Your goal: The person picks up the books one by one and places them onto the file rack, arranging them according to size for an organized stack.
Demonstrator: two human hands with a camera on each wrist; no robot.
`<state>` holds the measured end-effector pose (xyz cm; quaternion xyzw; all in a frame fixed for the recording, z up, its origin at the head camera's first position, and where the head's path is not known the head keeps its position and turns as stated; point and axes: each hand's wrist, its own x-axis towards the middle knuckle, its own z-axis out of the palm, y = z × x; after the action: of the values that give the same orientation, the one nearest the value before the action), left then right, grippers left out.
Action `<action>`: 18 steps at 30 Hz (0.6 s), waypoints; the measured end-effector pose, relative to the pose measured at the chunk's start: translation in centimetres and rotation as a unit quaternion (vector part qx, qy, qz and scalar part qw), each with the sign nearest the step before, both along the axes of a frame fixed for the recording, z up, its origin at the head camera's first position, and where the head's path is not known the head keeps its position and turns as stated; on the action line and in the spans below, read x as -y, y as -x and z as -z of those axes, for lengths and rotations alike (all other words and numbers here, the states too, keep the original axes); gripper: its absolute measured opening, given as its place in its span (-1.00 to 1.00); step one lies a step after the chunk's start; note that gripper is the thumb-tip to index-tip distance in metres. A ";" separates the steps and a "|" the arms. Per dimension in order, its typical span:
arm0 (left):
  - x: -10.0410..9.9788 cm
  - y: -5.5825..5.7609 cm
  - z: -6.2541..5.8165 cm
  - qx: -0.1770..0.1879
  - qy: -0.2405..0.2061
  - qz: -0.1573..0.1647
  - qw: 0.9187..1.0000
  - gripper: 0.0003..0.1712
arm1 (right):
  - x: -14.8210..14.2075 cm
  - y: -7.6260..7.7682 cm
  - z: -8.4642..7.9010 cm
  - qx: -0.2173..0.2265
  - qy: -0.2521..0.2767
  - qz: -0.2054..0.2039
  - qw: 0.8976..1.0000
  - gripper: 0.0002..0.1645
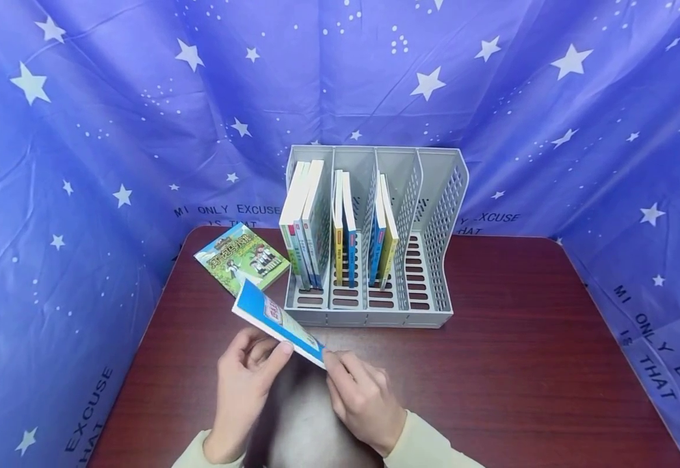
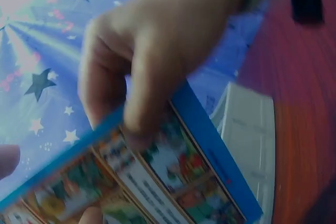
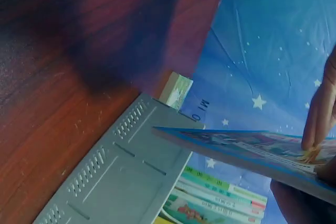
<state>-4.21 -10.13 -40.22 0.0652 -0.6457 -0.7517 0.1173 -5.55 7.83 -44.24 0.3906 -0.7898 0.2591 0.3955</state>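
Both hands hold a thin book [image 1: 278, 318] with a blue cover, tilted above the table in front of the rack. The left hand [image 1: 246, 380] pinches its near long edge, thumb on the edge. At the book's right end the right hand [image 1: 366, 393] grips a corner between thumb and fingers. Small framed pictures and a blue border show on the cover [image 2: 220, 187] in the left wrist view. A grey four-slot file rack [image 1: 369, 318] stands just beyond the hands. A green illustrated book [image 1: 246, 257] lies flat left of the rack.
White-edged books [image 1: 301, 208] stand in the rack's leftmost slot. A yellow and a blue book [image 1: 348, 227] stand in the second slot, and two more [image 1: 383, 234] in the third. A starry blue curtain [image 1: 352, 78] surrounds the dark red table [image 1: 521, 364].
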 end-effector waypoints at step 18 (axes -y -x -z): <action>0.3 0.1 -0.2 0.090 -0.131 -0.089 0.983 -0.61 | 2.3 -1.0 0.5 -0.051 -0.031 0.024 0.998 -0.70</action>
<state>-4.30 -10.42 -39.98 0.2045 -0.5415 -0.8072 0.1161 -4.50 5.52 -44.70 0.3966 -0.7854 0.2048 0.4290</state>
